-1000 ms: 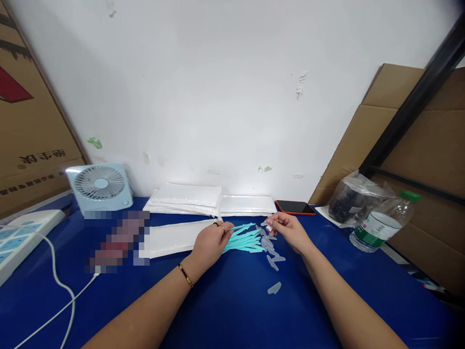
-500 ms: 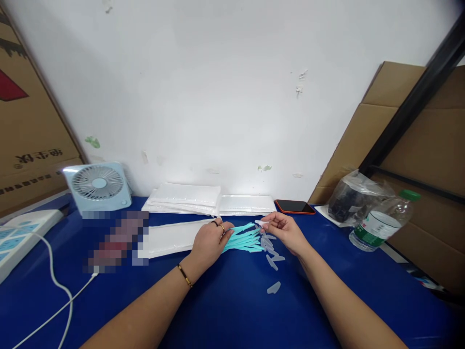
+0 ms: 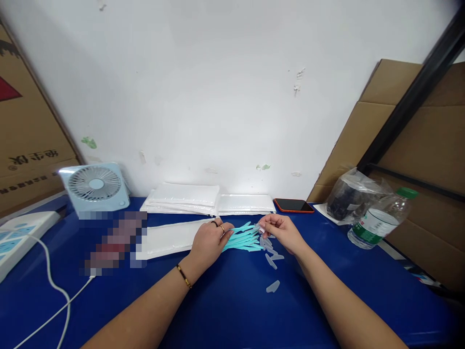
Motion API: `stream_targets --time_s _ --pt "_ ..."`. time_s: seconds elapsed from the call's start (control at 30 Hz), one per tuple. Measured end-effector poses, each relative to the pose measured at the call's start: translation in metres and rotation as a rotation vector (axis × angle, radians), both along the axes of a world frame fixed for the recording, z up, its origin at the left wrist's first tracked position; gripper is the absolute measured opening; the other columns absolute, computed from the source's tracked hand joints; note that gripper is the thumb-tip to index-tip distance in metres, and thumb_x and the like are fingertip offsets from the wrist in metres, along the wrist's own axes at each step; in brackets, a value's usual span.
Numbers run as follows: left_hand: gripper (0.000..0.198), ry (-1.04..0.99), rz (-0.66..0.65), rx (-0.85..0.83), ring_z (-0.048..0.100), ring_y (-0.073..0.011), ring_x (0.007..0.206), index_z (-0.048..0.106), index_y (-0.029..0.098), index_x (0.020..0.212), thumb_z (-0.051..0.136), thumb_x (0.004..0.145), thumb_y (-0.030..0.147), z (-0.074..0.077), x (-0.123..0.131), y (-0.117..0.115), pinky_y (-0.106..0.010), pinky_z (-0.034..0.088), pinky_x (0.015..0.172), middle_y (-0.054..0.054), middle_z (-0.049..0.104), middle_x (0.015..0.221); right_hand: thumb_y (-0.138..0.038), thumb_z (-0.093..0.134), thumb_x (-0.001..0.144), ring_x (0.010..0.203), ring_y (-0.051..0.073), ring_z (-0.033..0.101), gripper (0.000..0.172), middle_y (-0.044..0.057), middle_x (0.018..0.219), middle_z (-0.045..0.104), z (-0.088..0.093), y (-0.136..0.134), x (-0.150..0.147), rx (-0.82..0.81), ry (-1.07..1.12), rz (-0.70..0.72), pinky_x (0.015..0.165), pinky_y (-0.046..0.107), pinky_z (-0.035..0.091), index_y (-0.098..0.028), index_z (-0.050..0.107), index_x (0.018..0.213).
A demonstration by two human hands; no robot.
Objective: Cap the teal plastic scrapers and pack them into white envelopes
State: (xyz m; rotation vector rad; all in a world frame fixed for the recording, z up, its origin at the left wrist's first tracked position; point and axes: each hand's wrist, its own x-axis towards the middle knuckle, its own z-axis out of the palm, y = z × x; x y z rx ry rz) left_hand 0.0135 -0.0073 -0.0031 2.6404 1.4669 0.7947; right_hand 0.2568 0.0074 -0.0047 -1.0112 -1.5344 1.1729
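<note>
Slim turquoise sticks [image 3: 243,240], which look like eyebrow razors, lie fanned in a bundle on the blue table. My left hand [image 3: 210,240] is closed at their left ends, thumb and forefinger pinching one razor; the inner fingers are partly hidden. At the bundle's other end, my right hand [image 3: 279,231] pinches a small translucent cap [image 3: 257,227] against the razor's tip. Several more translucent caps [image 3: 271,260] are scattered below my right hand, and a single cap [image 3: 272,286] lies nearer to me. A white padded envelope [image 3: 170,238] extends leftward from beneath my left hand.
Stacked white envelopes [image 3: 185,196] rest against the wall. A phone [image 3: 293,205] and a green-capped bottle [image 3: 378,220] stand to the right. On the left are a small blue fan [image 3: 96,186], a power strip [image 3: 25,235] and a white cable [image 3: 51,269].
My right hand has shifted slightly left and turned, bringing the pinched cap onto the razor's end. My left hand stays in place. The view has shifted slightly.
</note>
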Motion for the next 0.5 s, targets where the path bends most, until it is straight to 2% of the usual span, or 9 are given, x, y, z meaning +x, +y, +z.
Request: stream_targets --time_s 0.23,0.33,0.4,0.43,0.5 --pt "0.029 -0.062 -0.088 -0.035 0.053 -0.015 0.076 0.06 0.025 0.101 0.035 0.092 0.034 -0.005 0.006 -0.002 -0.027 0.04 0.067 -0.003 0.056 0.083 -0.042 0.065 0.074 0.058 0.014 0.061 0.028 0.003 0.065 0.063 -0.001 -0.006 -0.011 -0.023 -0.081 0.127 0.059 0.027 0.049 -0.015 0.063 0.081" --pt "0.031 -0.141 -0.05 0.046 0.051 -0.0201 0.095 0.052 0.023 0.117 0.044 0.089 0.033 -0.003 0.009 -0.006 -0.034 0.041 0.082 -0.007 0.055 0.101 -0.043 0.065 0.073 0.058 0.013 0.059 0.029 0.002 0.062 0.062 0.001 -0.003 -0.002 0.029 -0.199 0.123 0.057 0.025 0.047 -0.014 0.064 0.079" --pt "0.035 -0.183 -0.036 0.099 0.046 -0.0235 0.107 0.05 0.023 0.119 0.049 0.086 0.032 0.002 0.015 -0.015 -0.041 0.037 0.09 -0.009 0.051 0.112 -0.044 0.066 0.072 0.058 0.013 0.058 0.031 0.003 0.065 0.062 0.002 0.002 0.012 0.073 -0.208 0.041 0.057 0.025 0.046 -0.014 0.064 0.079" --pt "0.032 -0.185 -0.079 0.084 0.046 -0.0232 0.107 0.053 0.023 0.116 0.05 0.085 0.032 0.005 0.019 -0.022 -0.041 0.036 0.092 -0.008 0.051 0.112 -0.044 0.065 0.072 0.059 0.013 0.058 0.031 0.003 0.068 0.063 0.002 0.006 0.019 0.09 -0.193 -0.009 0.058 0.026 0.046 -0.014 0.064 0.08" --pt "0.026 -0.147 -0.281 -0.038 0.05 -0.019 0.099 0.057 0.025 0.107 0.052 0.084 0.034 0.008 0.029 -0.037 -0.034 0.04 0.088 -0.005 0.053 0.106 -0.045 0.065 0.071 0.061 0.014 0.058 0.032 0.004 0.072 0.065 -0.001 0.013 0.034 0.109 -0.175 -0.086 0.062 0.027 0.047 -0.015 0.064 0.081"
